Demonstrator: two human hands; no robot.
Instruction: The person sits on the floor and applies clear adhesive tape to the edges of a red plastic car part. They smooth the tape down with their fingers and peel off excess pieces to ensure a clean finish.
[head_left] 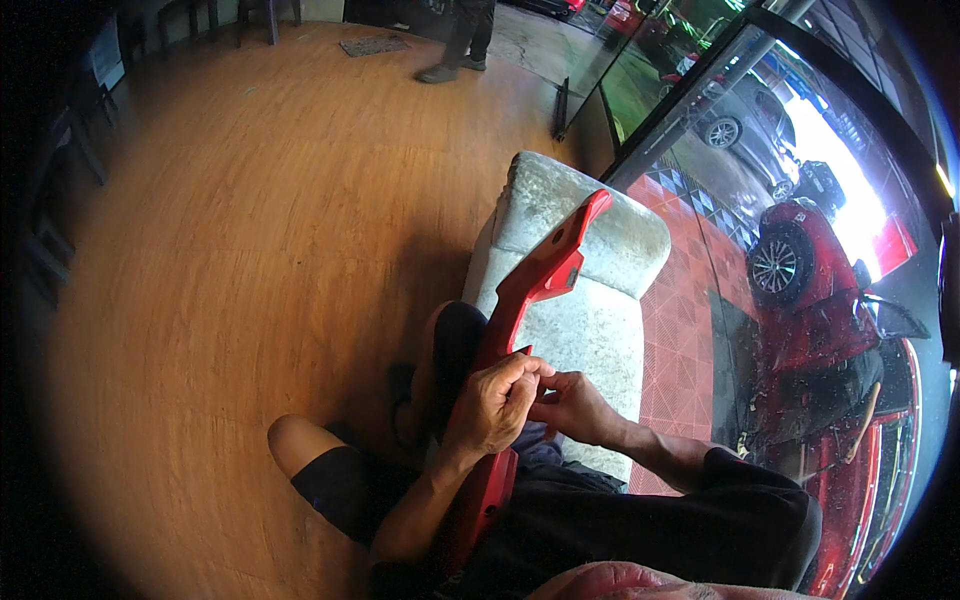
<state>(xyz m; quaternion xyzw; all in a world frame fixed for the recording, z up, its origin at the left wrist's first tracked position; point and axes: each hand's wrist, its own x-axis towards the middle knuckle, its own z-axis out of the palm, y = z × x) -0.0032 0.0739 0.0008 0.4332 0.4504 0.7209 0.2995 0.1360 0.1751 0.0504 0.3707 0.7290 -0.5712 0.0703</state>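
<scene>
- The red panel (535, 278) slants from the lower middle of the frame up past centre, its narrow tip over the grey seat (595, 345); brace its long body, since a piece this lengthy would probably swing.
- Left grip (495, 408) and right grip (575, 408) meet over the panel, lower centre, fingers curled and drawn close; I cannot tell whether they pinch anything.
- Such close fingerwork calls for small, even pressure, one grip steadying while the other works.
- Best let the seat bear any sagging weight, and guard the thin upper tip against knocks and scratches.
</scene>
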